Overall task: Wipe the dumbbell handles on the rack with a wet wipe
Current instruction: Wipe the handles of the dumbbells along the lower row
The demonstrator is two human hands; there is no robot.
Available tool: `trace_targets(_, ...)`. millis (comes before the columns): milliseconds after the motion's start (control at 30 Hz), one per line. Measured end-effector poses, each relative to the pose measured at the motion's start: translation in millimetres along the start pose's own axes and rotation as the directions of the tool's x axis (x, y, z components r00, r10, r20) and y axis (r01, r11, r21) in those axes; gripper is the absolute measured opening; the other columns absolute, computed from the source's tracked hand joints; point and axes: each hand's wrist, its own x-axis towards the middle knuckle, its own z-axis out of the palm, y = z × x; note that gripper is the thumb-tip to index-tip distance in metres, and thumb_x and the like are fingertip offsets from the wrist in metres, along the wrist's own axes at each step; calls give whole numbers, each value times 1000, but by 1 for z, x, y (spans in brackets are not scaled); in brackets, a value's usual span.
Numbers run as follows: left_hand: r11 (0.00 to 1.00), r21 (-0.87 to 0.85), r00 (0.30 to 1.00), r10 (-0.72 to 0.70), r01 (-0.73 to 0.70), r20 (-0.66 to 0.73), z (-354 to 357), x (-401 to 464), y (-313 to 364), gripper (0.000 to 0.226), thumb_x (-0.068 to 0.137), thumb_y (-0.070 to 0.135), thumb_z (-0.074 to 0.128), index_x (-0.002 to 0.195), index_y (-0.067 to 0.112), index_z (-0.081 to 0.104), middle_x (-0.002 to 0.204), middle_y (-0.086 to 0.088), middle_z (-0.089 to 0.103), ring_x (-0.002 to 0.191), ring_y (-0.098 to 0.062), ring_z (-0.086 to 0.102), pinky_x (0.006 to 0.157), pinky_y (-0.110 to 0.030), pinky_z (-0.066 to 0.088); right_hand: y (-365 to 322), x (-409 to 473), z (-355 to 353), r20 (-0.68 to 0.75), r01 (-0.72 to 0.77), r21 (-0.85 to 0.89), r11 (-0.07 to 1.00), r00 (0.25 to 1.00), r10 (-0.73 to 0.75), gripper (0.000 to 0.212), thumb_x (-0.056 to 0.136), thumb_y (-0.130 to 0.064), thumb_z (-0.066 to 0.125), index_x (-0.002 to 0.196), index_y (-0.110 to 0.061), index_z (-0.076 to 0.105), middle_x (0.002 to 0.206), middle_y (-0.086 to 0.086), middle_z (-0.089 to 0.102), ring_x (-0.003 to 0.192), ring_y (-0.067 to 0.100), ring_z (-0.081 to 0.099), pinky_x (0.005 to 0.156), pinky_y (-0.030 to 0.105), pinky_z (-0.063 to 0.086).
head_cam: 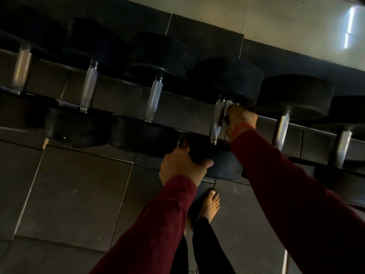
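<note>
Six black round-headed dumbbells with knurled steel handles on dark metal rack (126,84). Right hand (240,117) clutches white wet wipe (229,104) against fourth handle (217,121); left hand (182,165) grasps its near head (221,163).

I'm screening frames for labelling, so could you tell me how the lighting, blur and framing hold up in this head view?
Head view: dim overall, so the black dumbbell heads merge into shadow; a bright glare patch sits top right; the far-left handle is smeared by blur, while the handle beside the right hand and its wipe reads sharply; the left hand is clear; the whole rack is tilted.
</note>
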Motion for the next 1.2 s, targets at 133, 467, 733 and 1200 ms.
trace_targets(133, 1000, 14, 1000, 0, 1, -15, 3, 1, -2, 71, 67, 61, 83, 129, 35, 59, 114, 5, 69, 110, -21, 65, 89, -43, 57, 5, -8, 1, -39, 171, -104, 980, 984, -176, 29, 74, -32, 84, 95, -14, 75, 98, 4, 75, 91, 17, 71, 84, 29, 58)
trace_targets(467, 1000, 16, 1000, -9, 9, -20, 3, 2, -3, 64, 66, 61, 82, 122, 38, 62, 106, 7, 70, 104, -20, 67, 84, -39, 57, 11, -21, 20, 107, 396, -185, 899, 918, -383, 19, 60, -35, 88, 74, -25, 81, 74, -10, 76, 69, 7, 71, 71, 21, 60)
trace_targets(733, 1000, 24, 1000, -14, 14, -5, 1, 1, -2, 68, 66, 62, 82, 126, 38, 60, 115, 4, 69, 111, -23, 64, 87, -38, 55, 13, -14, 6, -46, 289, -126, 949, 954, -297, 11, 80, -27, 79, 86, -18, 78, 91, 1, 77, 86, 16, 72, 83, 33, 59)
trace_targets(1200, 1000, 7, 1000, 4, -4, 16, -1, 2, -3, 74, 68, 60, 83, 132, 37, 56, 116, 6, 68, 114, -21, 63, 90, -38, 55, 7, 24, -34, 547, 459, -498, 736, 825, -144, 13, 87, -14, 70, 77, -21, 74, 68, -8, 69, 65, 3, 61, 64, 21, 49)
